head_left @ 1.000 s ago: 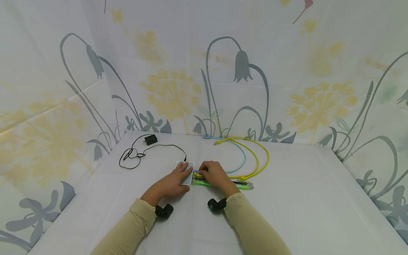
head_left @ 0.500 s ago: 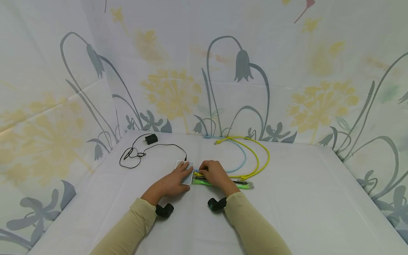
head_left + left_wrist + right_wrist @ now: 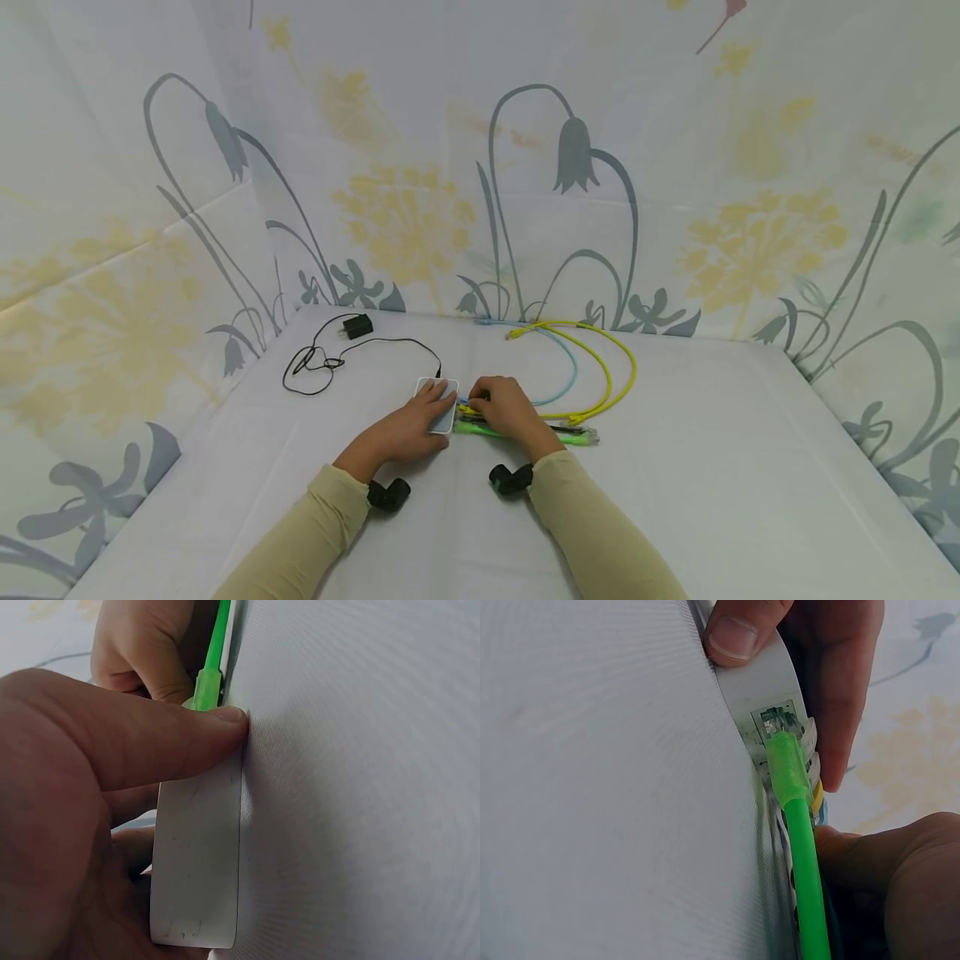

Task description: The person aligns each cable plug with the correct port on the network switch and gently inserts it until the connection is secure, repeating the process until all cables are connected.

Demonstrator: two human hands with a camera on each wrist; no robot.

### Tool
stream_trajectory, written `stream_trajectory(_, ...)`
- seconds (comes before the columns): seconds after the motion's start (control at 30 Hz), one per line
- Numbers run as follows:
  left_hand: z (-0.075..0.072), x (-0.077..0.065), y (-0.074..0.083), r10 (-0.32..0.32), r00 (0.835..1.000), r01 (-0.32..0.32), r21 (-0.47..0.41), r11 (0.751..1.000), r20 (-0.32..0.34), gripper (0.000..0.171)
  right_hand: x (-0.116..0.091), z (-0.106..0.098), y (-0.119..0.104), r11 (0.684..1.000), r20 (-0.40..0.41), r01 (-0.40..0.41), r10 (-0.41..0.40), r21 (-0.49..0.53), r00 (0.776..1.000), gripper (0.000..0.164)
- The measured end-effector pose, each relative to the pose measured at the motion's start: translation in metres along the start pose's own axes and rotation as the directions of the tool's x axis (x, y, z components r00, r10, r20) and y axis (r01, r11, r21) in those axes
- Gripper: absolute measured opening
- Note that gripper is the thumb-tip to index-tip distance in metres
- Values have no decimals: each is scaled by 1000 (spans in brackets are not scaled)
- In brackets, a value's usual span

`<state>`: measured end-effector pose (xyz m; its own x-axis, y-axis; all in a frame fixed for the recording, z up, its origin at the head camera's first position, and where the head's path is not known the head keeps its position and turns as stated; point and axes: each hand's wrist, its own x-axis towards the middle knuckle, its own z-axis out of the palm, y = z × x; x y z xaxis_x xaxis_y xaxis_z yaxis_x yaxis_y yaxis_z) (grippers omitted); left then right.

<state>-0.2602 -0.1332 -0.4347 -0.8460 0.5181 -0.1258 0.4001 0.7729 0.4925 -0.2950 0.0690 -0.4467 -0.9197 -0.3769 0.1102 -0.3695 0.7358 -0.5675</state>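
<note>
My left hand [image 3: 401, 429] holds a small white network switch [image 3: 444, 422], its fingers spread over the top. In the left wrist view its thumb presses the side of the switch. From the right, my right hand [image 3: 510, 414] pinches a light blue Ethernet cable [image 3: 575, 367] close to the switch's port side; the plug is mostly hidden by fingers. A green Ethernet cable [image 3: 808, 870] has its plug in a port. Beside it run a black cable [image 3: 567, 430] and a yellow Ethernet cable [image 3: 633, 364], their ends at the same side of the switch.
A thin black power cord [image 3: 390, 340] runs from the back of the switch to a black power adapter [image 3: 357, 326], with a loose tangle at left. Loose ends of the blue and yellow cables lie near the back edge. A flower-patterned cloth [image 3: 517, 233] hangs behind the white table [image 3: 720, 467].
</note>
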Motion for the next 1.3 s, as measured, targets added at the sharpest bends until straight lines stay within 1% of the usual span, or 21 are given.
stream_trajectory(0.33,0,-1,3,-8,1000,8,-7,1000,0,69,-1,0,-1,1000,8,-20,20,6,1000,10)
stream_trajectory(0.63,-3,-3,8,-22,1000,22,-8,1000,-4,70,-2,0,0,1000,-19,-7,8,11,1000,9)
stream_trajectory(1.07,1,-3,1,-11,1000,10,-26,1000,-30,70,-4,2,1,1000,-34,22,-22,20,999,8)
stream_trajectory(1.3,1,-2,1,-13,1000,13,-27,1000,-27,70,-4,2,2,999,-43,34,-34,8,999,9)
